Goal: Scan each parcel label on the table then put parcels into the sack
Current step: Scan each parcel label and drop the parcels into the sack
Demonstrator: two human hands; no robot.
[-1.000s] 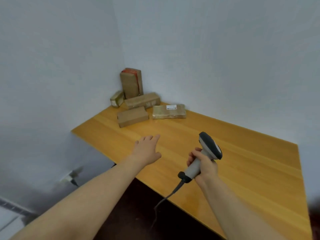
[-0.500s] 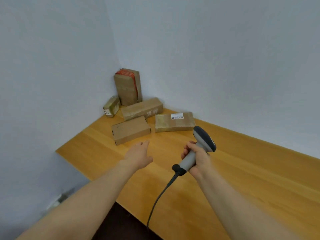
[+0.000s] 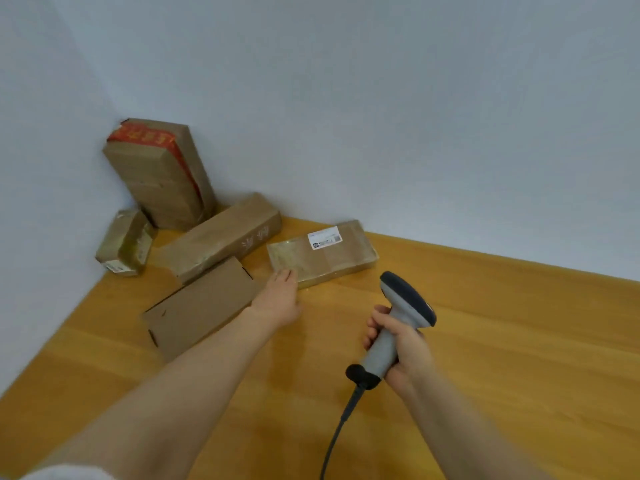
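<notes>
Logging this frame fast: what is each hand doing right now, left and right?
Left hand: open, fingers straight, at the near corner of the labelled parcel; contact cannot be told.
Right hand: closed, holding the scanner by its handle.

left wall: plain pale grey | back wall: plain pale grey | meet in a corner, far left

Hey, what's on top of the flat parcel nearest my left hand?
On the flat parcel lies a white label toward its far edge, with glossy tape over its left end. The left hand is at its near corner. Its underside is hidden.
</notes>
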